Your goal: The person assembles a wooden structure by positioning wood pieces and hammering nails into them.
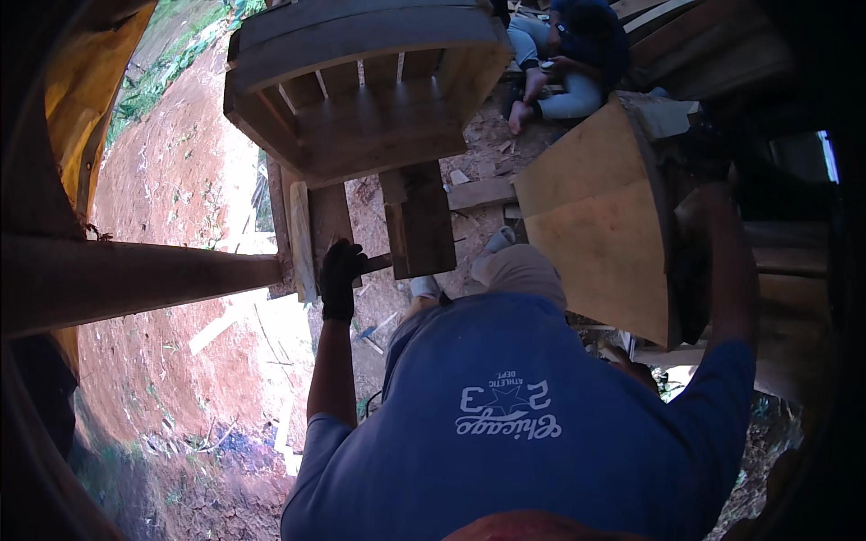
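Observation:
My left hand (341, 278), in a black glove, is closed around one end of a short wooden stick (377, 262). The stick's other end meets a dark wooden block (422, 225); whether it is fixed there I cannot tell. Just left of this hand stands a pale upright board (302, 239). My right hand (708, 151), also dark-gloved, is at the far upper edge of a large tapered wooden piece with a broad pale panel (591, 212). Deep shadow hides its fingers.
A slatted wooden crate-like frame (361, 117) stands ahead, beyond the block. Past it, another person (568, 68) sits low with bare feet. A thick beam (135, 278) juts in from the left. Wood offcuts (483, 192) lie on the reddish ground. Stacked planks (785, 298) line the right.

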A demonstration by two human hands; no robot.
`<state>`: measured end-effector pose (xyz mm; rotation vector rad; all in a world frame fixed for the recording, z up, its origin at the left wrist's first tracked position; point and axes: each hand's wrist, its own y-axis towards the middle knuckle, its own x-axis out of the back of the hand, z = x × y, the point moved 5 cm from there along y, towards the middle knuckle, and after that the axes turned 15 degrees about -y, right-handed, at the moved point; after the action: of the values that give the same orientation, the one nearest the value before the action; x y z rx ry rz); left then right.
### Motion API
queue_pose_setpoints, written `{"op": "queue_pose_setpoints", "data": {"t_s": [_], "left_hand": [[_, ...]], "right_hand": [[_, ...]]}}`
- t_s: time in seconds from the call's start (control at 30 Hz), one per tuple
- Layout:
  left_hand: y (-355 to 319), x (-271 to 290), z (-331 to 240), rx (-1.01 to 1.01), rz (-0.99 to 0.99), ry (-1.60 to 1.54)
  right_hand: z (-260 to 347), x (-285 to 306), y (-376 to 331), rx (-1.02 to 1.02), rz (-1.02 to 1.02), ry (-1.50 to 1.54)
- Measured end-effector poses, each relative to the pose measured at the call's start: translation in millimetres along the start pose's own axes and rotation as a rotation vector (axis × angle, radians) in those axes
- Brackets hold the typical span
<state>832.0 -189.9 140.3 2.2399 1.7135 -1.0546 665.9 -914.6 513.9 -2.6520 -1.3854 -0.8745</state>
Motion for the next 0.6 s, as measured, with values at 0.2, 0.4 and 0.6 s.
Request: {"op": "queue_pose_setpoints", "data": {"t_s": [0.2, 0.4, 0.6], "left_hand": [[18.1, -39.0, -9.2, 0.085, 0.044, -0.044], [33.5, -49.2, -1.0, 0.096, 0.067, -0.030], [49.8, -45.5, 5.9, 0.277, 0.061, -0.265]], "right_hand": [[-74.6, 82.5, -91.4, 0.105, -0.332, -0.326], [-154.8, 131.5, -194.0, -0.026, -0.307, 0.250], [-1.7, 53.6, -240.1, -0.002, -0.253, 1.121]]}}
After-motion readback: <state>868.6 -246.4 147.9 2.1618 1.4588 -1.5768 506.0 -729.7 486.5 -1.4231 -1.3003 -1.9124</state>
